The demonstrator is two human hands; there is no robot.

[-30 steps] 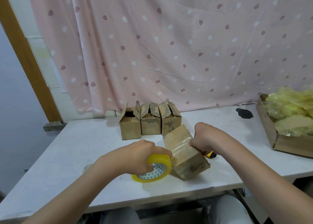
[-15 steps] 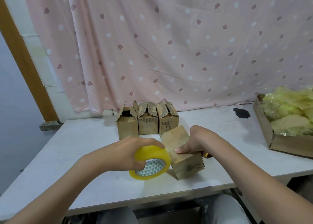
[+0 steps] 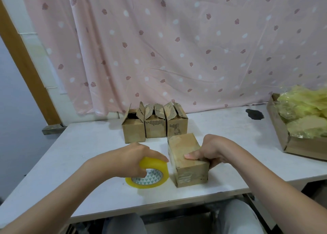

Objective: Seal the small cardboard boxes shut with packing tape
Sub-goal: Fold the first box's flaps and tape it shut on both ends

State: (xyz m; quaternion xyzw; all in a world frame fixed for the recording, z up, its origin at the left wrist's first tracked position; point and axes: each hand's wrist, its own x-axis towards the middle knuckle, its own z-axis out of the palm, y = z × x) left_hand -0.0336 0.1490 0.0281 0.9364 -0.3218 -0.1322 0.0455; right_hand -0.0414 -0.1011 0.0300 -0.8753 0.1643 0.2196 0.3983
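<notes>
**Box laid flat, tape roll drawn back to the table**

A second ago the box (image 3: 187, 158) was tipped up on an edge with the tape roll (image 3: 147, 175) pressed against its side. Now the box lies flat on the white table (image 3: 79, 154), just in front of the three open boxes (image 3: 154, 124). The right hand (image 3: 210, 151) grips the box, thumb pressed on top and fingers curled round its far side. The left hand (image 3: 131, 158) clasps the roll, which has come away and rests on the table just left of the box. Whether tape still links roll and box cannot be told. Judging by this, one strip is laid and needs cutting or smoothing; the three boxes behind remain unsealed
</notes>
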